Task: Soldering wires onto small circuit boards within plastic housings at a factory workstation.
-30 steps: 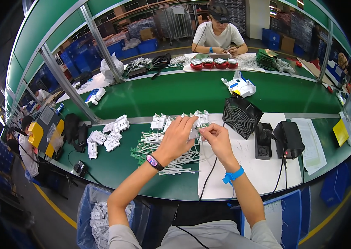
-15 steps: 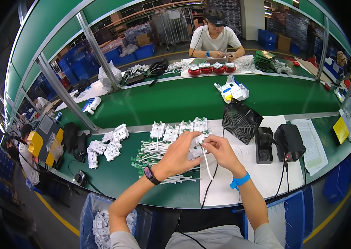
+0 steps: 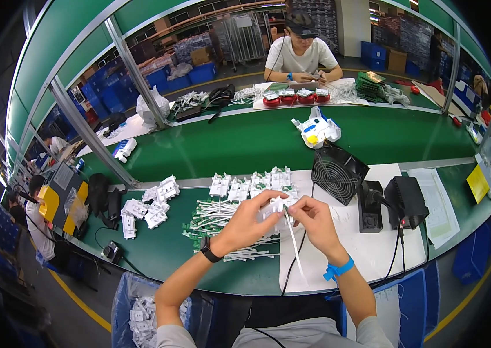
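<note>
A white plastic housing [image 3: 275, 204] is gripped in my left hand [image 3: 244, 221], its fingers wrapped round the far side and the thumb in front. My right hand [image 3: 316, 225] is closed in a pinch at the housing's right edge, on the upper end of a white cable [image 3: 296, 246]. The cable's loose end hangs over the white sheet; the pinched end is hidden by my fingers. Behind my hands stand rows of similar white housings [image 3: 238, 189]. Left of them, partly under my left hand, lies a pile of white cables with green ends [image 3: 205, 217].
A black fan [image 3: 338, 174], a black holder [image 3: 369, 211] and a black power box [image 3: 406, 200] stand to the right. More housings [image 3: 155, 216] lie left. Beyond runs a green conveyor belt [image 3: 228, 148] carrying a white-and-blue device [image 3: 318, 127]. A co-worker [image 3: 300, 55] sits opposite.
Both hands have come slightly lower and nearer, still on the housing and cable. The cable's free end has swung down and right. On the belt, the white-and-blue device has shifted left.
</note>
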Demonstrator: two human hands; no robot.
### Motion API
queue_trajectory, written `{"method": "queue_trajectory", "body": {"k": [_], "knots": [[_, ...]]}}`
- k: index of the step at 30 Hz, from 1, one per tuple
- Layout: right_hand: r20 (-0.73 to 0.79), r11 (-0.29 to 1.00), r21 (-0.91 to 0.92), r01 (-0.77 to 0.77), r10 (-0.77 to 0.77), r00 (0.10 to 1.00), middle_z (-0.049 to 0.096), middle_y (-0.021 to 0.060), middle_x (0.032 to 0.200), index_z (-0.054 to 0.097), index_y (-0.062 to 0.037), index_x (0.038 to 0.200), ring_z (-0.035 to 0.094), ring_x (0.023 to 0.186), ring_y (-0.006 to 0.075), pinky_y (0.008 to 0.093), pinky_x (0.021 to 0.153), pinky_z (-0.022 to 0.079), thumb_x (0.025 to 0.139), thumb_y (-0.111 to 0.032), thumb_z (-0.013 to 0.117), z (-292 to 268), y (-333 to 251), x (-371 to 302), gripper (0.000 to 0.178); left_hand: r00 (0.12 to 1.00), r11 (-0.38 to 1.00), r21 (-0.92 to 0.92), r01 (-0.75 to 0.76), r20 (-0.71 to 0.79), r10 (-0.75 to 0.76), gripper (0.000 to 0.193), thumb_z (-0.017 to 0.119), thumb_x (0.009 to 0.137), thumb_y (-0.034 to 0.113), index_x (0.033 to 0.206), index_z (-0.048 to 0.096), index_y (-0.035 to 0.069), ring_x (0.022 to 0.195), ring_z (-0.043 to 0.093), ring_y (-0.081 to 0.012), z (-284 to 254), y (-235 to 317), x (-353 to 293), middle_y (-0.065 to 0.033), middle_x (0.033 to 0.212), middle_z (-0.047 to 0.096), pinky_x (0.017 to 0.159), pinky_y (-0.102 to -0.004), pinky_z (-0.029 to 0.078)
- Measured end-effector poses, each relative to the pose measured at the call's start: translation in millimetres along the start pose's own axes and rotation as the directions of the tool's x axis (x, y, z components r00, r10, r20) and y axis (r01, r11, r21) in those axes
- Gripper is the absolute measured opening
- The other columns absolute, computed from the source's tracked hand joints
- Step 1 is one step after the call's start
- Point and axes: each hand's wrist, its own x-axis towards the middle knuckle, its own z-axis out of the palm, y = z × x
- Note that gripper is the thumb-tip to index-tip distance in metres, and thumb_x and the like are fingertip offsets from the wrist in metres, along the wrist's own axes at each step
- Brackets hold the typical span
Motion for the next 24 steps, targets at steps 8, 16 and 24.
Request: {"method": "queue_trajectory", "body": {"k": [8, 16, 24], "knots": [[-0.084, 0.991, 0.034, -0.128, 0.131, 0.988, 0.071, 0.0048, 0.09, 0.069, 0.0028, 0.114, 0.063, 0.074, 0.009, 0.0251, 0.068, 0.051, 0.103, -0.012, 0.061, 2.8, -17.6, -6.8, 0.021, 0.953, 0.981, 0.183, -0.071, -0.278, 0.121, 0.028, 0.064, 0.094, 0.009, 0.121, 0.059, 0.005, 0.069, 0.064, -0.0225, -1.6, -11.5, 10.8, -0.0127, 0.08, 0.066, 0.065, -0.0347, 0.049], [-0.236, 0.925, -0.349, 0.152, -0.244, 0.941, 0.067, 0.0043, 0.078, 0.068, 0.0036, 0.117, 0.058, 0.067, 0.0102, 0.0255, 0.063, 0.048, 0.096, -0.002, 0.067, 36.5, -27.5, -17.2, 0.022, 0.894, 0.982, 0.179, -0.066, -0.427, 0.138, 0.027, 0.064, 0.094, 0.009, 0.12, 0.057, 0.004, 0.069, 0.069, -0.0302, 17.7, -8.4, 18.5, -0.0171, 0.085, 0.069, 0.063, -0.0392, 0.051], [-0.316, 0.932, -0.298, 0.207, -0.302, 0.9, 0.073, 0.011, 0.081, 0.069, 0.0028, 0.108, 0.069, 0.069, 0.0158, 0.0293, 0.065, 0.054, 0.091, -0.001, 0.071, 25.4, -21.9, -11.0, 0.018, 0.877, 0.963, 0.239, -0.127, -0.426, 0.221, 0.027, 0.065, 0.093, 0.009, 0.118, 0.058, 0.003, 0.07, 0.068, -0.0297, 20.4, -0.9, 13.8, -0.0164, 0.086, 0.068, 0.063, -0.0386, 0.051]]}}
